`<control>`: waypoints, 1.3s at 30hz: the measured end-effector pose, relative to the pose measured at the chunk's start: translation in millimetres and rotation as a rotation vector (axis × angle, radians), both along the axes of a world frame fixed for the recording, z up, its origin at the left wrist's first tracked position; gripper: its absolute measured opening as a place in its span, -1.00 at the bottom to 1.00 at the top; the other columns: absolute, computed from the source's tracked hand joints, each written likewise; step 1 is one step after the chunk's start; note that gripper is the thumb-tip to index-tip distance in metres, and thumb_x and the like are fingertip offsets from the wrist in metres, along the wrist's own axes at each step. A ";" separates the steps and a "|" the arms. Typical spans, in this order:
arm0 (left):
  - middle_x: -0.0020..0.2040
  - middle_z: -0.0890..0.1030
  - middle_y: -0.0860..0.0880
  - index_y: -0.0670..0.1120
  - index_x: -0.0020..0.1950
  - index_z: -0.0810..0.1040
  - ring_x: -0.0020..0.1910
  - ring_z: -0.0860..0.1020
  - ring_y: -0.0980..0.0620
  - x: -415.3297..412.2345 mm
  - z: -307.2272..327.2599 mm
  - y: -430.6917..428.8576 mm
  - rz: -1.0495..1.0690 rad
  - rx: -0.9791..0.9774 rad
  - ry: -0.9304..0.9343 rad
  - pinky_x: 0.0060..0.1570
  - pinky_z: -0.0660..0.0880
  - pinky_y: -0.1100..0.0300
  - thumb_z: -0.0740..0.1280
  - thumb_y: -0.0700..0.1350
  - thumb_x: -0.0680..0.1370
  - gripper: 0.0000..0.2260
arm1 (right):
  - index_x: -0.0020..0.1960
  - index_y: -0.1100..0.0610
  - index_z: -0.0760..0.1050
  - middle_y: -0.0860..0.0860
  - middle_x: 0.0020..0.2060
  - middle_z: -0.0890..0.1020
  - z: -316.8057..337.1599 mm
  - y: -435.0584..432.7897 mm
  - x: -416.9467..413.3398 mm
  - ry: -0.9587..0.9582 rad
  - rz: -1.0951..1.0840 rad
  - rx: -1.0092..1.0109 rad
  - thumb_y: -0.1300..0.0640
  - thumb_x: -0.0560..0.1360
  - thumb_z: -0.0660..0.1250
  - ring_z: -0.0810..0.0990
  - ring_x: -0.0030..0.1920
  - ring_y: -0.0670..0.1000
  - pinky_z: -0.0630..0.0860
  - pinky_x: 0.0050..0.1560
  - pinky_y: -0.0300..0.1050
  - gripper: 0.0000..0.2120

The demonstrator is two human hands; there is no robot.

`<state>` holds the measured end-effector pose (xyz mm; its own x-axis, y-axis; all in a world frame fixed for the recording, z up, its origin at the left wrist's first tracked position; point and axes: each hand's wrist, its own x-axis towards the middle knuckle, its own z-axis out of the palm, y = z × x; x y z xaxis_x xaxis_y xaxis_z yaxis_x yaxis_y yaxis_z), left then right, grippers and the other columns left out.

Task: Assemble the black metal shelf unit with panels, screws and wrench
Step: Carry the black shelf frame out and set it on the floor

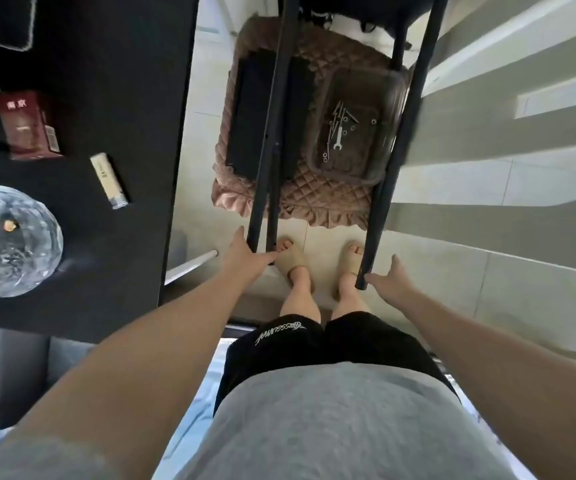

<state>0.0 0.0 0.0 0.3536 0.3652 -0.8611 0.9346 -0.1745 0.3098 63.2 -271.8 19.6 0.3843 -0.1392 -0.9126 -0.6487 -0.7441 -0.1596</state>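
Observation:
Black metal shelf posts run from the top of the view down toward me: a left pair [268,140] and a right post [399,147]. My left hand [246,256] is spread with straight fingers around the near ends of the left pair. My right hand [388,280] is spread too, its thumb touching the near end of the right post. Below the posts, a brown tray [324,98] holds several screws, washers and a small wrench [337,138]. Beside the tray lies a black panel [250,116] on a quilted brown cushion [314,199].
A black table [106,81] stands at left with a red box [27,124], a white lighter [109,180] and a glass ashtray [6,237]. My feet in tan slippers [293,261] stand on the pale tiled floor between the posts.

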 end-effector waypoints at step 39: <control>-0.35 0.45 -0.08 -0.21 0.06 0.54 -0.48 0.40 0.01 50.8 116.1 7.6 0.241 -0.012 -0.241 -0.53 0.36 0.22 0.35 -0.09 0.55 -0.80 | -0.23 0.17 0.41 0.03 -0.54 0.34 127.8 25.8 30.6 -0.329 -0.554 0.239 0.14 0.55 0.32 0.29 -0.52 0.03 0.28 -0.40 -0.04 -0.79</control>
<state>50.8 7.6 116.1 0.4521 0.4532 -0.7683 0.8484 0.0473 0.5272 93.8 -246.0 147.4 0.5770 -0.2043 -0.7908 -0.8130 -0.2362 -0.5322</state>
